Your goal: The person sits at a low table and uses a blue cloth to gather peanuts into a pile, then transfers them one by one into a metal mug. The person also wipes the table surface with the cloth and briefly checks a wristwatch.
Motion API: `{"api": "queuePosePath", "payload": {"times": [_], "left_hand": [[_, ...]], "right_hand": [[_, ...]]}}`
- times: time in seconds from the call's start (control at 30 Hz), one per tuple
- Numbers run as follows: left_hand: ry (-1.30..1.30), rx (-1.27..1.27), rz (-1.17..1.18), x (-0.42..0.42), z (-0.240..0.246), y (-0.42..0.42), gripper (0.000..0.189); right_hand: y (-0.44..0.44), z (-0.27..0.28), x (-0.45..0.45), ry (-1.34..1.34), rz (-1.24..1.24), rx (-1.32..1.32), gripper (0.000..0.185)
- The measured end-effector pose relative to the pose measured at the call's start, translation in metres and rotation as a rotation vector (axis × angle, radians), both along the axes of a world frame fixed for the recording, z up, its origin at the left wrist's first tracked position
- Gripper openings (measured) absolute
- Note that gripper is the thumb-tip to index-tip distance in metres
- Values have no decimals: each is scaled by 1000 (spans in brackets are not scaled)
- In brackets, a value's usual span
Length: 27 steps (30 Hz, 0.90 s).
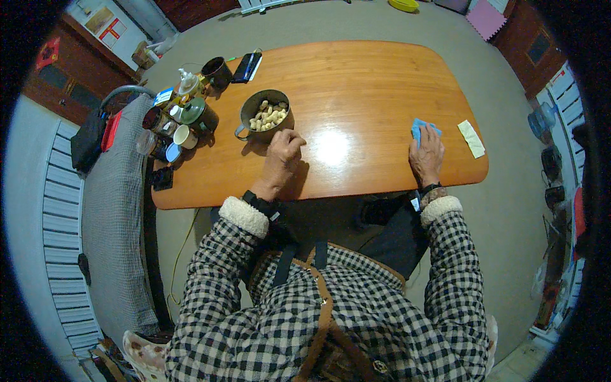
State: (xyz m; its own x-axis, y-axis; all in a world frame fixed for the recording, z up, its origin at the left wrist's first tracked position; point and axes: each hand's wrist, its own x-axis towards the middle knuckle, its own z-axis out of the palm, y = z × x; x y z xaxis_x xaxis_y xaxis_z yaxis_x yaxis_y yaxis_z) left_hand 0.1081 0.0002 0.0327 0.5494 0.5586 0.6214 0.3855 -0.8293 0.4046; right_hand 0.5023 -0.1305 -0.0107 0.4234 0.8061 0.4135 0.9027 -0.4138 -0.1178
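A metal mug [244, 113] with a side handle stands on the wooden table, holding unshelled peanuts [268, 117]. My left hand [285, 149] is curled right in front of the mug, overlapping its near side in the view. Whether it touches the mug, or has anything under the fingers, I cannot tell. Farther right, my right hand [427, 155] lies on a folded blue cloth [420, 128], its fingers pressed over it against the tabletop. To the right of that hand lies a pale yellow folded paper or cloth strip [471, 139].
The wooden table [367, 90] has rounded corners. Along its left side crowd a dark green lidded pot [194, 112], a paper cup [185, 137], jars and a pump bottle [189, 82]. Behind them are a dark mug [217, 72] and a phone [247, 67]. A grey-covered sofa [114, 215] adjoins the left.
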Motion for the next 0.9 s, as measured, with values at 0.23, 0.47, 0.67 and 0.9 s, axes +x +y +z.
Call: {"api": "queuePosePath", "payload": {"times": [0.23,0.47,0.67,0.9], "left_hand": [[-84,126,181,-16,29,50,37],[24,66,280,-28,20,50,42],[-53,45,237,-46,3,15,42],[-95,3,445,-73,-14,-31,42]], "right_hand": [[2,-6,3,-24,3,24,49],[-2,6,-5,-83,13,13,49],[-3,11,-10,-95,8,30,50],[-1,-3,-1,-188,-56,-47,56]]}}
